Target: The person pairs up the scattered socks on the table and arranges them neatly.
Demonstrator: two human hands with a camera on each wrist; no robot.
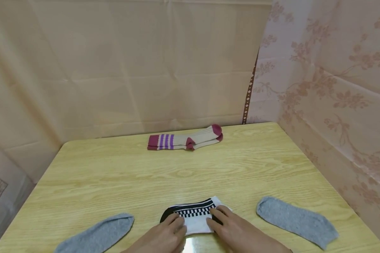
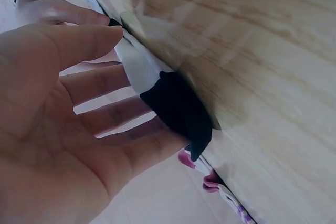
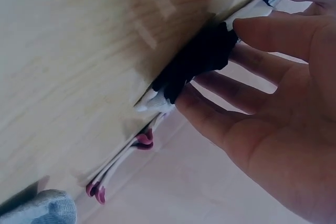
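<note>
left hand [image 1: 169, 232] and right hand [image 1: 231, 226], fingers loose, touch the checkered sock [image 1: 196, 225]; striped socks [image 1: 180, 140] lie at twelve o'clock.

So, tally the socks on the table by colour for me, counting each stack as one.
Grey: 2, one at the left and one at the right
Cream with maroon and purple: 1 stack
Black and white: 1, though I can't tell whether it is a single sock or a stack
Total: 4
</note>
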